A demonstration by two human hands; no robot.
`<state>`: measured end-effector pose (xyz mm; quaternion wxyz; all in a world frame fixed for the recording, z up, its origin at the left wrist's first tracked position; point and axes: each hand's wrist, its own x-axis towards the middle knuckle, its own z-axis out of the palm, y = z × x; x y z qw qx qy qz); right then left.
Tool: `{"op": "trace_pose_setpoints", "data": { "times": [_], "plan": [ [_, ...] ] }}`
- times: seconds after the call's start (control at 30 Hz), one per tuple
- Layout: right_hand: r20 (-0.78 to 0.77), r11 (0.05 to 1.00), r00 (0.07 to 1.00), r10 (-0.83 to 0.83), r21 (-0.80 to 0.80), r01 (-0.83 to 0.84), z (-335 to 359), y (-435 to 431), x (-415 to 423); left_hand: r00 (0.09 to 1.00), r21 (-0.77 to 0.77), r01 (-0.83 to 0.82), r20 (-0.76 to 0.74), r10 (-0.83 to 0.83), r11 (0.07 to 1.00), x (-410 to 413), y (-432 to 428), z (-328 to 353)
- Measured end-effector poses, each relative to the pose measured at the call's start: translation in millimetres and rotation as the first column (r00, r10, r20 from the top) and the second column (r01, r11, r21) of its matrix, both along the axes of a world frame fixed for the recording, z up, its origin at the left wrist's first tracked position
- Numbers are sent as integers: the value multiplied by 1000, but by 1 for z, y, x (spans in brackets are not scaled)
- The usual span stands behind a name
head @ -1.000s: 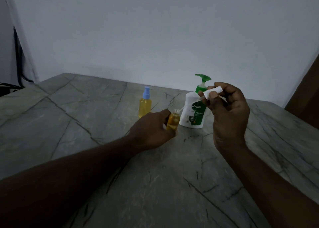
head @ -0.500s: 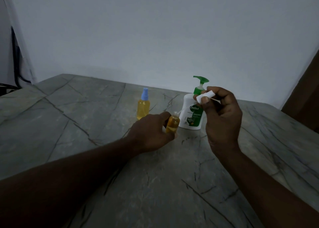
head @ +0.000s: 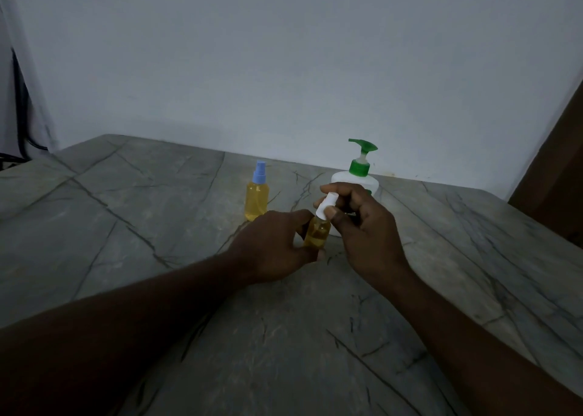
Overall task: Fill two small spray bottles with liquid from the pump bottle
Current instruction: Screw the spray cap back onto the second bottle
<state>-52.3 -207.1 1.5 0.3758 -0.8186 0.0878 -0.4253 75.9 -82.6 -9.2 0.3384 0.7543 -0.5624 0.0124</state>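
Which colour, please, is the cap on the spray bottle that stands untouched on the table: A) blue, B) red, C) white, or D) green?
A: the untouched spray bottle has a blue cap; the white cap is pinched in the right hand at the neck of the second bottle.

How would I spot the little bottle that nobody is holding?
On the grey stone table, find the white pump bottle with the green top near the wall. Left of it in the view stands a small spray bottle of yellow liquid. Its blue cap sets it apart: the other spray bottle, held by the left hand, has a white cap that the right hand pinches.
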Motion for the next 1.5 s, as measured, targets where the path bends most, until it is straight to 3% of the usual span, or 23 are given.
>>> {"op": "trace_pose_setpoints", "data": {
  "times": [0.13, 0.3, 0.63, 0.83, 1.17, 1.5],
  "plan": [
    [-19, 1000, 1000, -12, -1, 12, 0, -1, 0, 999, 0, 19, -30, -19, 1000, 1, -2, 0],
    [-32, 1000, 999, -20, -25, 19, -1, -1, 1, 965, -84, 82, -244, -100, 993, 8, 0, 2],
    [-17, 996, 999, -34, -81, 33, -4, -2, -1, 987, -121, 82, -131, -98, 989, 9, -2, -4],
    [-6, 998, 1000, 3, -56, -3, -6, -8, -5, 998, -120, -4, -58, -3, 993, 5, -2, -4],
    [13, 991, 1000, -19, -129, 20, -4, -3, -4, 971, -114, 121, -193, -141, 986, 10, 0, -2],
    [29, 954, 981, -190, -231, 191, -4, 0, -3, 999, -84, 21, -32, -24, 996, 6, -3, -6]
  ]
}}
